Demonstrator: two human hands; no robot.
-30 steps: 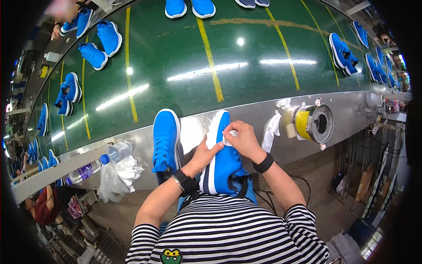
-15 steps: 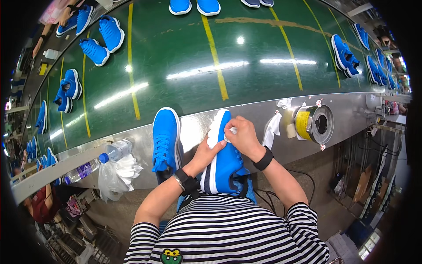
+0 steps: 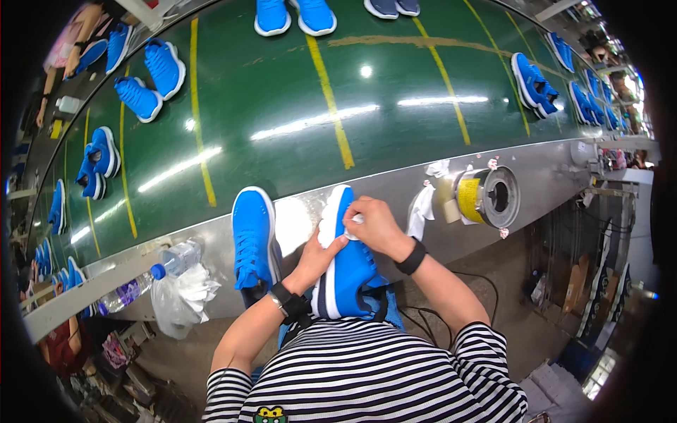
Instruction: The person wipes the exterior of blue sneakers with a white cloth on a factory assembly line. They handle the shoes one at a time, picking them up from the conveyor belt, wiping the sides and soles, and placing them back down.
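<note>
A bright blue sneaker with a white sole [image 3: 349,271] lies on its side in front of me, toe pointing away. My left hand [image 3: 319,255] grips its sole edge from the left. My right hand [image 3: 374,224] presses a small white cloth against the white toe rim. Both wrists wear dark bands. Its mate, a second blue sneaker [image 3: 252,243], stands upright just to the left on the metal ledge [image 3: 395,185].
A green conveyor belt [image 3: 296,106] with yellow lines carries several pairs of blue sneakers. On the ledge sit a tape roll holder [image 3: 486,197] with white rags to the right, and a plastic bottle [image 3: 173,259] and crumpled plastic bag [image 3: 180,296] to the left.
The sneakers on the belt have drifted to the right. My hands stay on the sneaker, the right one shifting slightly along the toe rim.
</note>
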